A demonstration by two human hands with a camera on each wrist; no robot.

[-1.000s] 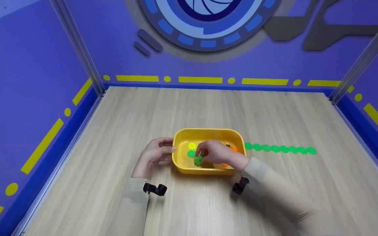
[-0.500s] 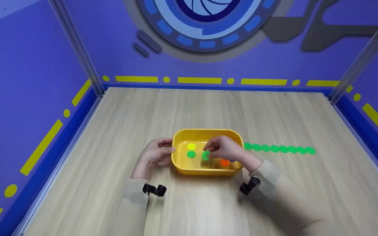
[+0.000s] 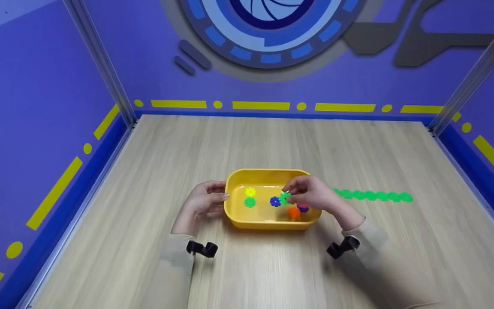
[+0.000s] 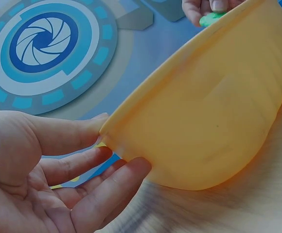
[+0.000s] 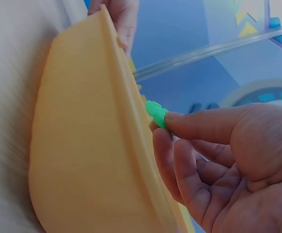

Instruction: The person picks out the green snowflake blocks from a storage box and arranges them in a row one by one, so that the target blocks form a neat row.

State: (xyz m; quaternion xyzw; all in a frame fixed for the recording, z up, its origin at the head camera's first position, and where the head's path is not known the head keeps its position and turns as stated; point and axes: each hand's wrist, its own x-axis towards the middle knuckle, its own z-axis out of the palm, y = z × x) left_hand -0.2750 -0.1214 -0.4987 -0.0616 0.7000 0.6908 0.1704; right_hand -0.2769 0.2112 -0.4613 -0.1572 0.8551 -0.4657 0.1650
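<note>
A yellow plastic box (image 3: 247, 224) stands on the table with several small flower-shaped pieces in it. At its left end my left hand (image 3: 205, 199) holds the rim, thumb over the edge and fingertips against the outer wall, as the left wrist view shows. Above the box's right part, my right hand (image 3: 313, 193) pinches a green flower-shaped piece (image 5: 157, 114) between thumb and fingers. Inside lie a yellow piece (image 3: 250, 192), a green piece (image 3: 250, 202), a blue piece (image 3: 275, 201) and an orange piece (image 3: 294, 212). A pink and blue piece (image 3: 302, 207) is partly under the right hand.
To the right of the box, a straight row of several green pieces (image 3: 371, 196) lies on the wooden table (image 3: 272, 141); the right hand covers its left end. Blue-purple panels (image 3: 238, 90) enclose the back and both sides.
My right hand has moved right and slightly up across the box, carrying the green piece. Blue and orange pieces it covered now show. My left hand stays at the rim.
</note>
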